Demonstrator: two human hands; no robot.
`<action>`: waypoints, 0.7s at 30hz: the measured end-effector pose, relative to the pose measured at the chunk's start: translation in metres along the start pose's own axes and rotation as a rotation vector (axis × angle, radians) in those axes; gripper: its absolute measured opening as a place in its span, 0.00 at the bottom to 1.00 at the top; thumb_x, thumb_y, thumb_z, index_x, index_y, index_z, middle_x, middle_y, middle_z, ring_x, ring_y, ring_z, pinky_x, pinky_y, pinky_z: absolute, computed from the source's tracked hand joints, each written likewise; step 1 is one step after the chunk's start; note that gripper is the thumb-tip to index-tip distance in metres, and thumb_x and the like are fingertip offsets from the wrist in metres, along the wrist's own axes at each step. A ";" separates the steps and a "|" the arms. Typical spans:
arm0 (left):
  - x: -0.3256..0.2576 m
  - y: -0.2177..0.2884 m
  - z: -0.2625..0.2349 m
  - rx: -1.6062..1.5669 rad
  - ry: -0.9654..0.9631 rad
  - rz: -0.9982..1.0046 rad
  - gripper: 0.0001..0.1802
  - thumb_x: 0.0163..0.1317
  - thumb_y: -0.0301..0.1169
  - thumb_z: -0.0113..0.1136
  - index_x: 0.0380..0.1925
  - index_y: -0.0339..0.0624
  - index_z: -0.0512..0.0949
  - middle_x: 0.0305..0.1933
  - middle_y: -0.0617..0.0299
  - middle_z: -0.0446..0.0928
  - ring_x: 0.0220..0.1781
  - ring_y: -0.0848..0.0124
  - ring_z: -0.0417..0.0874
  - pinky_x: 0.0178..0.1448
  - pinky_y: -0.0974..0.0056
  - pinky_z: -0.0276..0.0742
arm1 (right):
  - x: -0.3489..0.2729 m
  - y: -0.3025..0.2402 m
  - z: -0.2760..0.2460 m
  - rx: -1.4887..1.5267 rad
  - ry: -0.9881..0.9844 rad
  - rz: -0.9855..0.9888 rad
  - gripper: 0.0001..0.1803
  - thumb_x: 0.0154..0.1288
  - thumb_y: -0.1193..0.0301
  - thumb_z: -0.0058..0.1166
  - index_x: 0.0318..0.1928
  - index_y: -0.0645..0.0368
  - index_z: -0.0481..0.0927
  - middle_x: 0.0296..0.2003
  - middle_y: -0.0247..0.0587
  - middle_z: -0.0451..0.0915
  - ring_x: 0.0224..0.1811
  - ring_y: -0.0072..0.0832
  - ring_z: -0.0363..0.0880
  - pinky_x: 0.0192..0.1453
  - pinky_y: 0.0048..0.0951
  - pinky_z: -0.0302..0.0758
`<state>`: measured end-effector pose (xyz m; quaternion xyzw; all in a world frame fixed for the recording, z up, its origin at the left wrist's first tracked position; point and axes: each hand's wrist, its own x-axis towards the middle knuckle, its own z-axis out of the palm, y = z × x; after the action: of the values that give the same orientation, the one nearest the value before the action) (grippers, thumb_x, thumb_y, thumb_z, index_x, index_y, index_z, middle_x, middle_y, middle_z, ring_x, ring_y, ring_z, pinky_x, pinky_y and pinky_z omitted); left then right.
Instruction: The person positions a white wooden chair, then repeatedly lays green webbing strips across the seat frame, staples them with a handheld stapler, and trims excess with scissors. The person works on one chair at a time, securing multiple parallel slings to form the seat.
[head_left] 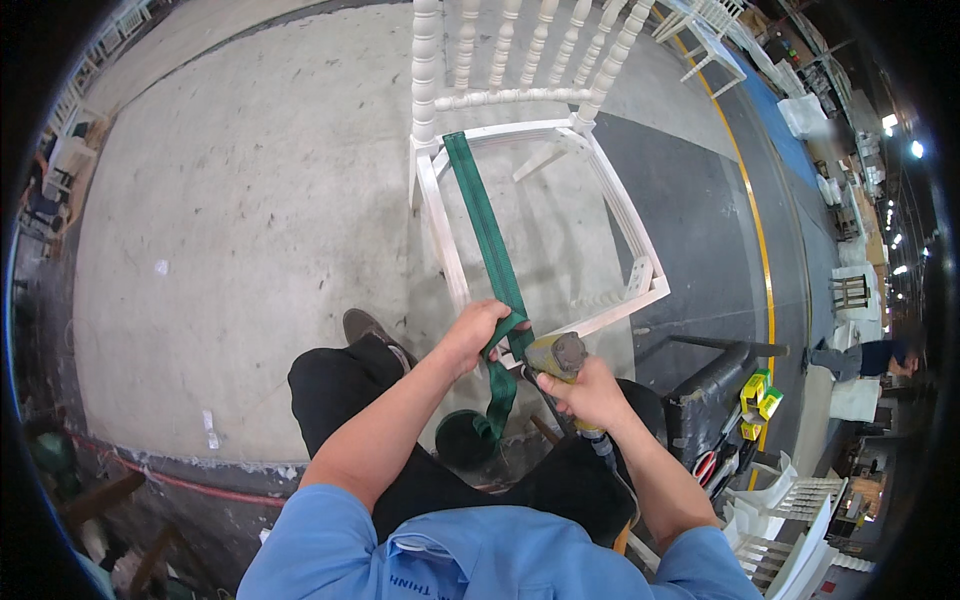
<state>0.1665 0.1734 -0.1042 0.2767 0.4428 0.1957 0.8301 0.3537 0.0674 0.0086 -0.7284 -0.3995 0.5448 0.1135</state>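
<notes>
A white chair frame (446,245) with a turned-spindle back (538,50) stands before me, its seat open. Along the left side of the seat a green webbing strap (482,225) runs from the back rail to the front rail. My left hand (474,335) is closed on the strap at the front left corner, where a loop folds over. From there the loose strap drops toward a dark green webbing roll (465,440) between my legs. My right hand (588,390) grips a yellowish staple gun (556,356), its head beside the strap at the front rail. The gun's tip is hidden.
Right of my leg is a black padded stand (710,395) with yellow-green boxes (760,395) and red-handled scissors (706,466). White chairs (800,510) crowd the lower right. Another person (855,358) stands farther right. A red hose (200,487) lies at lower left.
</notes>
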 end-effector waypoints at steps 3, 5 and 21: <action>-0.001 0.002 0.000 -0.007 0.004 -0.018 0.18 0.74 0.36 0.48 0.48 0.35 0.83 0.49 0.56 0.90 0.27 0.71 0.80 0.24 0.64 0.74 | -0.002 -0.002 0.007 -0.075 0.005 -0.016 0.23 0.71 0.62 0.71 0.59 0.61 0.83 0.37 0.35 0.87 0.25 0.21 0.80 0.30 0.27 0.79; -0.002 0.004 0.000 -0.007 -0.020 0.011 0.18 0.75 0.36 0.48 0.49 0.35 0.82 0.48 0.55 0.90 0.29 0.71 0.82 0.25 0.63 0.75 | -0.006 -0.006 0.006 -0.089 0.016 -0.012 0.22 0.71 0.63 0.71 0.59 0.61 0.83 0.36 0.34 0.87 0.25 0.21 0.80 0.30 0.27 0.79; -0.063 -0.032 0.038 1.158 0.098 0.502 0.19 0.67 0.36 0.66 0.49 0.32 0.80 0.44 0.37 0.85 0.50 0.38 0.87 0.54 0.47 0.80 | -0.121 0.184 -0.227 0.790 0.749 -0.039 0.18 0.75 0.60 0.68 0.52 0.61 0.83 0.35 0.36 0.83 0.26 0.27 0.81 0.31 0.32 0.79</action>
<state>0.1678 0.1018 -0.0678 0.7673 0.4361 0.1257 0.4531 0.6282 -0.0777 0.0696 -0.7670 -0.1098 0.3547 0.5232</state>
